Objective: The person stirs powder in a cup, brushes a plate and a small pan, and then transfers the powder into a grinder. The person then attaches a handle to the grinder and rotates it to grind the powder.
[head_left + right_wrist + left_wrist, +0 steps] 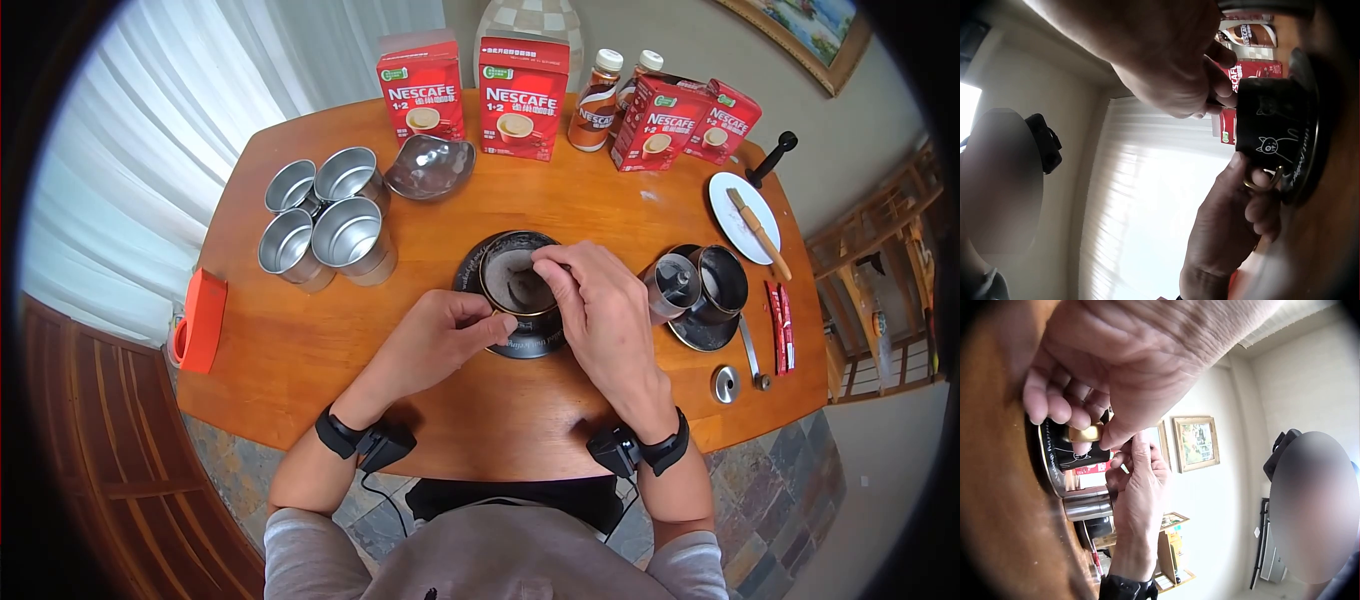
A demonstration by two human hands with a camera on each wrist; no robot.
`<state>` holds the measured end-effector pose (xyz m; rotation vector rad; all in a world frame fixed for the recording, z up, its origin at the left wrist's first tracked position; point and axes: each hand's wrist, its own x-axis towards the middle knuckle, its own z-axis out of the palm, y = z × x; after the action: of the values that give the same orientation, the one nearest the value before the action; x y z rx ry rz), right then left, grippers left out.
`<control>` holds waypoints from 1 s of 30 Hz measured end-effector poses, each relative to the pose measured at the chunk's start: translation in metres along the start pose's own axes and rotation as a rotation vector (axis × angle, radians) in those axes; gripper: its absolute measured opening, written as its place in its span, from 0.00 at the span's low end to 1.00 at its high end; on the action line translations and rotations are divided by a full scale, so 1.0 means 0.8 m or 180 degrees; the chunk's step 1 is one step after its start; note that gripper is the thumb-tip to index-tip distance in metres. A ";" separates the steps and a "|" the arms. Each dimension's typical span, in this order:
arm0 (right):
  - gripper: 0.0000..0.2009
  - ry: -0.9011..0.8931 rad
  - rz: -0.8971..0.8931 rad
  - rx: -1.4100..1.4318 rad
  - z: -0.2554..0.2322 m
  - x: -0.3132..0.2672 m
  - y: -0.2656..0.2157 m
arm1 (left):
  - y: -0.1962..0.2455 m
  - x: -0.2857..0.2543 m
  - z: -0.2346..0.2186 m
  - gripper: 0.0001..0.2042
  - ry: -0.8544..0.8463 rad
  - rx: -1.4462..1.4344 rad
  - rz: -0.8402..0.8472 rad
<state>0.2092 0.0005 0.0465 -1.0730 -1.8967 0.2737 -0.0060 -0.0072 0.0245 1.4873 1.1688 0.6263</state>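
A black cup (1269, 119) with white cat drawings stands on a black saucer (530, 347) in front of me. Greyish contents with a dark streak show inside it in the head view. My left hand (445, 340) pinches the cup's gold handle (1087, 434) between thumb and fingers, the thumb tip close to the rim. Over the right side of the rim, my right hand (605, 315) has thumb and forefinger drawn together in a pinch. A thin dark thing shows at those fingertips in the right wrist view; its kind is mostly hidden by the fingers.
To the right, a metal cylinder (672, 288) and another black cup (736, 275) share a saucer. A brush (760, 232) lies across a white plate (735, 190). Several steel cups (355, 245) and a dark bowl (430, 170) stand left, red Nescafe boxes (520, 100) at the back.
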 end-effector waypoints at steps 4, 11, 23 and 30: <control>0.03 -0.0159 0.0036 0.0033 -0.003 0.000 -0.003 | 0.002 -0.001 -0.001 0.15 -0.0021 -0.0043 -0.0059; 0.04 -0.0144 -0.0065 -0.0022 0.002 0.001 -0.002 | 0.002 0.000 0.000 0.16 -0.0039 -0.0061 -0.0001; 0.03 -0.0071 -0.0063 -0.0244 -0.002 0.001 -0.005 | 0.001 0.000 -0.001 0.16 -0.0046 -0.0008 -0.0001; 0.02 -0.0122 -0.0154 -0.0191 0.003 0.000 -0.005 | 0.007 -0.002 0.001 0.17 -0.0021 -0.0095 -0.0090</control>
<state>0.2051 -0.0011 0.0475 -1.0669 -1.9732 0.2126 -0.0037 -0.0087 0.0298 1.4443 1.1687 0.6167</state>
